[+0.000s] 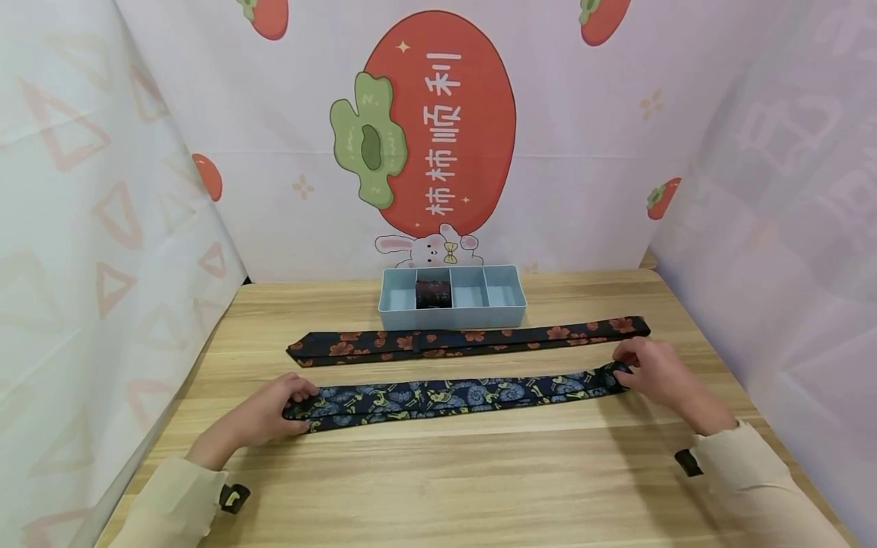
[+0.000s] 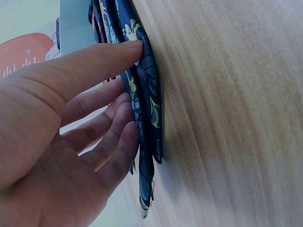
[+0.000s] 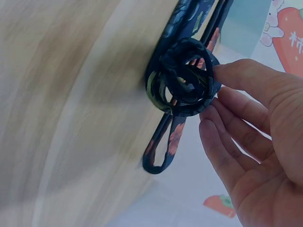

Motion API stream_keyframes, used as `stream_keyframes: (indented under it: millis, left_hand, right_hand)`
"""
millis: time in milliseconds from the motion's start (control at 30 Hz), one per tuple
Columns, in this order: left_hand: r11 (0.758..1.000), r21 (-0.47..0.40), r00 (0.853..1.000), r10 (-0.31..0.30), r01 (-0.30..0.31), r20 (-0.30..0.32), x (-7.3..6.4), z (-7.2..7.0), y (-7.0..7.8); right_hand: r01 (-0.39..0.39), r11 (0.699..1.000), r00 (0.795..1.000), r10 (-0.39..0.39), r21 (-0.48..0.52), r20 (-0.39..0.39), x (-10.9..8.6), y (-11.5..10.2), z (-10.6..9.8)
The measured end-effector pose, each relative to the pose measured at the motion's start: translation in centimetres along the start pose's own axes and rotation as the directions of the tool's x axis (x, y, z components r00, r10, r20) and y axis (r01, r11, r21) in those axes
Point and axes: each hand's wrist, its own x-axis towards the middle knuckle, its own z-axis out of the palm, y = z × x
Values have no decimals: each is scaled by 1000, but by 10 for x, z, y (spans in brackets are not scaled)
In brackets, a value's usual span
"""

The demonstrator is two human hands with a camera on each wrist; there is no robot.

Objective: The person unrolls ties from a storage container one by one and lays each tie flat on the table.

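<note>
A dark blue necktie (image 1: 473, 394) with blue and yellow motifs stretches across the table, folded lengthwise. At its left end my left hand (image 1: 274, 411) holds the fabric, thumb on the near side and fingers on the far side; the left wrist view shows the thumb (image 2: 113, 54) lying across the folded layers. My right hand (image 1: 654, 373) pinches the other end, which is wound into a small loose coil (image 3: 184, 78). Just beyond lies a second dark necktie (image 1: 473, 344) with orange flowers, folded and touched by neither hand.
A pale blue box (image 1: 452, 318) with several compartments stands at the back of the wooden table (image 1: 425, 487). A rolled dark tie (image 1: 434, 294) sits in its second compartment from the left. Printed white cloth (image 1: 274, 213) hangs behind and at both sides.
</note>
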Motion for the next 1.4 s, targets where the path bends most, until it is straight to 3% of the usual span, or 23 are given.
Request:
stream_keyframes:
  millis: [267, 500, 700, 933, 1133, 1400]
  left_hand:
    - [1000, 2, 1000, -4, 4, 0, 0, 0, 1]
    - [1000, 4, 1000, -7, 7, -5, 0, -1, 2]
    - [1000, -1, 1000, -2, 2, -7, 0, 1, 2]
    - [1000, -1, 1000, -14, 14, -2, -1, 1, 3]
    - [1000, -6, 1000, -16, 16, 3, -1, -1, 3]
    - [1000, -1, 1000, -23, 23, 9, 0, -1, 2]
  right_hand:
    - [9, 1000, 1000, -10, -27, -11, -4, -3, -3]
    - [117, 990, 993, -117, -77, 0, 0, -22, 5]
    - [164, 983, 984, -169, -77, -53, -2, -16, 11]
    - [60, 995, 995, -66, -74, -79, -7, 7, 3]
    - [-28, 998, 999, 27, -55, -21, -11, 26, -10]
    - [-128, 992, 991, 128, -11, 29, -16, 59, -26]
